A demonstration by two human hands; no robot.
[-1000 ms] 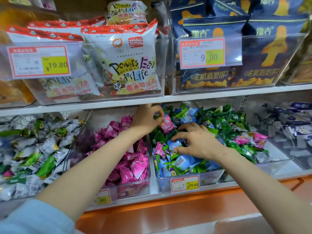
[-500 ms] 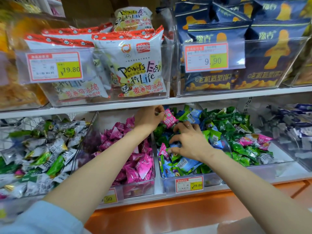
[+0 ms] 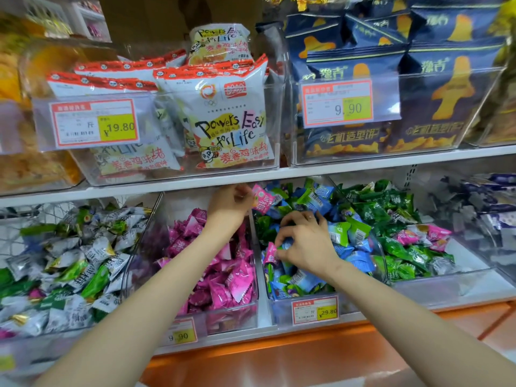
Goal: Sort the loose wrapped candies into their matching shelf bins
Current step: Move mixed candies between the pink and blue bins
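Left hand pinching one pink crinkly-wrapped candy over the back of the clear plastic blue-candy bin, right hand pinching another pink candy inside it, sorting seemingly unfinished, with pink strays right of it.

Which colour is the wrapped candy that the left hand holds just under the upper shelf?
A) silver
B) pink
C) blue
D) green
B: the left hand pinches a pink candy by its fingertips, just below the upper shelf.
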